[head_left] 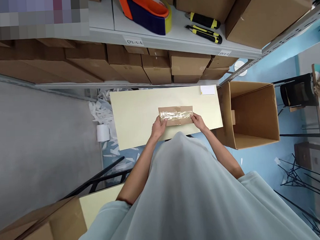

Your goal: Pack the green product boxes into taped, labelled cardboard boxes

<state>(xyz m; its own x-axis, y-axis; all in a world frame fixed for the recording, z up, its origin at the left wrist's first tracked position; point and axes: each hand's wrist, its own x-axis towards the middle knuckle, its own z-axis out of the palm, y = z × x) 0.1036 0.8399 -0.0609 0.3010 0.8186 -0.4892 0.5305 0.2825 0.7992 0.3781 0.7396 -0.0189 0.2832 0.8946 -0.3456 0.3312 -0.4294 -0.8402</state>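
A small flat cardboard box [176, 122] with clear shiny tape along its middle is held level over a pale yellow tabletop [137, 103]. My left hand [158, 128] grips its left end, thumb on top and fingers mostly hidden underneath. At the opposite end, my right hand [198, 121] pinches the right edge between thumb and fingers. Whether the box touches the tabletop I cannot tell. A small white stack of labels or paper [207, 90] lies at the table's far right corner.
A large open carton [253, 115] stands right of the table. Ahead, a metal shelf [102, 34] bears cartons, an orange and blue tape dispenser [146, 13] and two utility knives [205, 27]. White paper scraps [102, 110] and a white roll [103, 133] are at left.
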